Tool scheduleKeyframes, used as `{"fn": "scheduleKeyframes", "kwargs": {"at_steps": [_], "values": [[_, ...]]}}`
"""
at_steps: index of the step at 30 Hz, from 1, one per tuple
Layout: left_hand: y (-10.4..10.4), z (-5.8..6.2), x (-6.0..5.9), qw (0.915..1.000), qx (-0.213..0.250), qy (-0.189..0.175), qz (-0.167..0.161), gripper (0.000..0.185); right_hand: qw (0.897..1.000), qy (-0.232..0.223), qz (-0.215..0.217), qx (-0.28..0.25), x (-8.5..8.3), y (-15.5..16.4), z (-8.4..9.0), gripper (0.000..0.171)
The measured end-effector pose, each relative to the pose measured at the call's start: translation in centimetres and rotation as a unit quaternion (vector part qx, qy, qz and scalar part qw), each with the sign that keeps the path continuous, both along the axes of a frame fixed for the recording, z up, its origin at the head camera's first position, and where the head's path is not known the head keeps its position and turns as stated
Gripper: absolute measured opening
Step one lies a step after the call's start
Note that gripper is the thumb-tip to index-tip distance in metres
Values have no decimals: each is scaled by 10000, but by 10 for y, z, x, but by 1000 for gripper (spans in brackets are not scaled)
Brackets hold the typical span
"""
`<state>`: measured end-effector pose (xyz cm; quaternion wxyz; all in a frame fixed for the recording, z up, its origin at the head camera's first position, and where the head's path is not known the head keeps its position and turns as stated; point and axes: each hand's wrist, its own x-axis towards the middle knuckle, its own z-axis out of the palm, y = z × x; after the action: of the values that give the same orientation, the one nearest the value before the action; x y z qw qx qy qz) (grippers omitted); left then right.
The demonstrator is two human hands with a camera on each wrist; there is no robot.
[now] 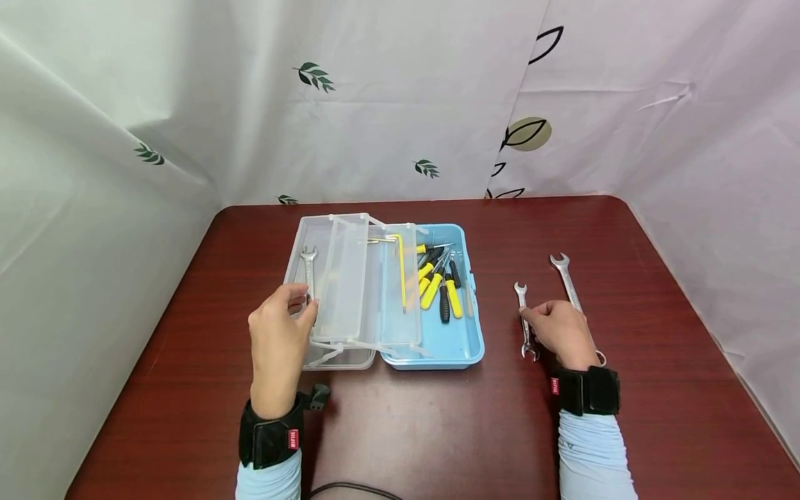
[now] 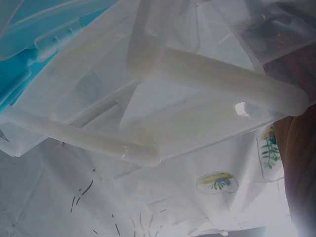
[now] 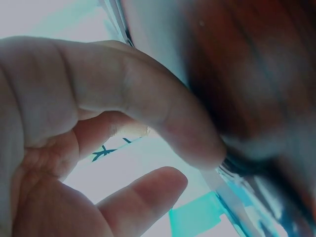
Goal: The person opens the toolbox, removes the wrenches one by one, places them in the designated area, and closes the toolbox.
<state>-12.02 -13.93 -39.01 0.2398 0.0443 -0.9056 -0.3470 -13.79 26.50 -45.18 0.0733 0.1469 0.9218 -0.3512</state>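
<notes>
From the head view, you have a light blue plastic toolbox [image 1: 465, 347] open near the middle of the dark red wooden desk [image 1: 656, 292], with its clear plastic fold-out tray [image 1: 340, 278] swung out to the toolbox's left. Your left hand [image 1: 278, 344] sits at the near left edge of that tray, fingers curled around its rim. A small silver open-end wrench [image 1: 308, 267] lies in the tray just beyond your fingertips. Inside the toolbox lie yellow-and-black handled screwdrivers [image 1: 437, 285] and a yellow hex key [image 1: 400, 267].

To the right of the toolbox, well apart from it, your right hand [image 1: 562, 330] rests on the desk, its fingers bent over the shaft of a short silver double-ended wrench [image 1: 525, 323]. A longer silver combination wrench [image 1: 565, 278] lies just right of that one, partly under your hand.

In the left wrist view, the clear tray's ribbed frame [image 2: 217, 79] fills the picture, with a patch of blue toolbox wall [image 2: 19, 74] at the left; your fingers are out of sight here.

In the right wrist view, your fingers [image 3: 163, 118] are bent with a gap to the thumb [image 3: 143, 192], one fingertip meeting the blurred wrench shaft [image 3: 232, 190]; I cannot tell whether it is pinched.
</notes>
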Motion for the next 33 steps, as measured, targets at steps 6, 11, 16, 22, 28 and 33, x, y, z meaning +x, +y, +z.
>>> {"fn": "scheduleKeyframes", "kwargs": {"at_steps": [6,11,16,22,28,33], "values": [[1,4,-1,9999,13,-131,1,23,10000,51,0,-58,0,0,0,42],[0,5,0,9998,4,-191,5,22,9999,63,-6,-112,0,-1,0,41],[-1,5,1,9998,-25,-212,24,21,9999,33,8,-126,0,0,-1,42],[-1,5,1,9996,-16,-273,1,22,9999,59,13,-148,1,0,-1,43],[-2,8,1,9990,-109,-425,-17,26,9998,106,-11,-161,0,-1,-1,42],[-3,11,3,9980,-248,-579,-45,26,9997,114,-16,-202,0,-1,1,42]]}}
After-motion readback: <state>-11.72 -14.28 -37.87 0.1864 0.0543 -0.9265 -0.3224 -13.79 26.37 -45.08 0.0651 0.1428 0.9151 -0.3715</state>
